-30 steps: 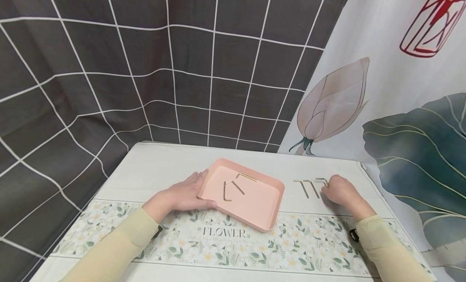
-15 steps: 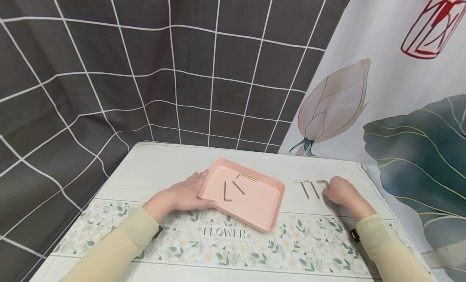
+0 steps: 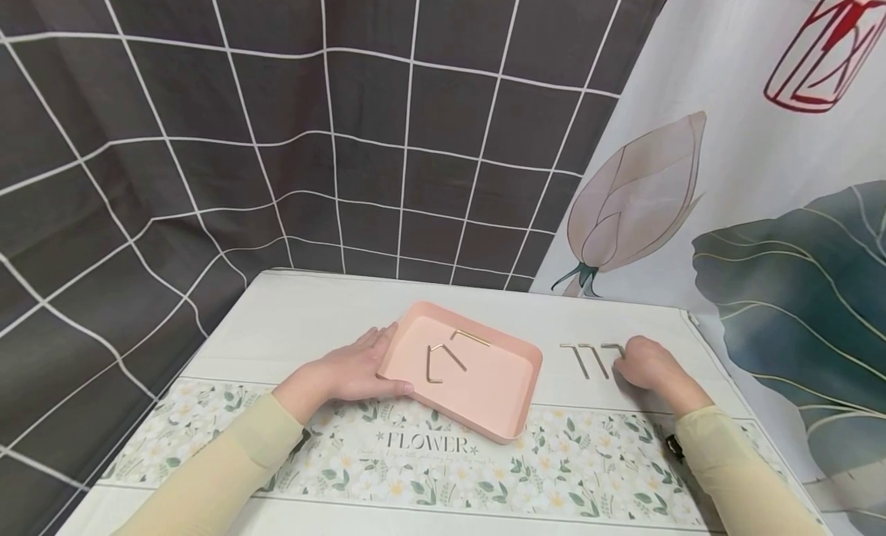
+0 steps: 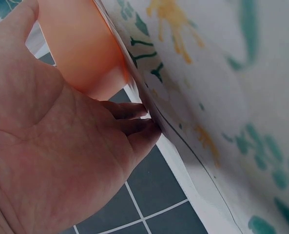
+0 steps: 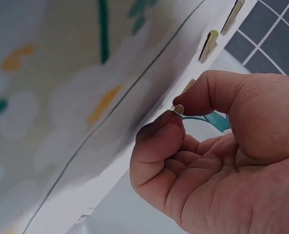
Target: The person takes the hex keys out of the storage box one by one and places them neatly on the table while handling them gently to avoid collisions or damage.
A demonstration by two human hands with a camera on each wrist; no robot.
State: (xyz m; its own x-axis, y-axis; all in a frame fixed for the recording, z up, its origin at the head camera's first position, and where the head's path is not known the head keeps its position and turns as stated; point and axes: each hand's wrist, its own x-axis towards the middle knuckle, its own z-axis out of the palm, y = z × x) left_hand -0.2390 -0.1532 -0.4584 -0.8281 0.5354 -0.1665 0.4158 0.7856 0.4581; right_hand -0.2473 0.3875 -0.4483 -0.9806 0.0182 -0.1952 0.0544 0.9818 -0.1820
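Note:
My left hand holds the left corner of a shallow pink tray, thumb along its near wall and fingers by the left wall. In the left wrist view, the fingertips touch the table beside the tray wall. Three gold hex keys lie in the tray, one of them a hex key near the far wall. On the right, my right hand pinches another hex key between thumb and index finger. Its six-sided end shows in the right wrist view. Its long arm is mostly hidden.
Two more hex keys, a hex key and a hex key, lie side by side left of my right hand. A white table with a floral band bears everything. Behind it hang a dark checked cloth and a white printed cloth.
The head view has shifted very slightly. Both hands, the tray and the hex keys look the same, with my right hand still pinching its hex key.

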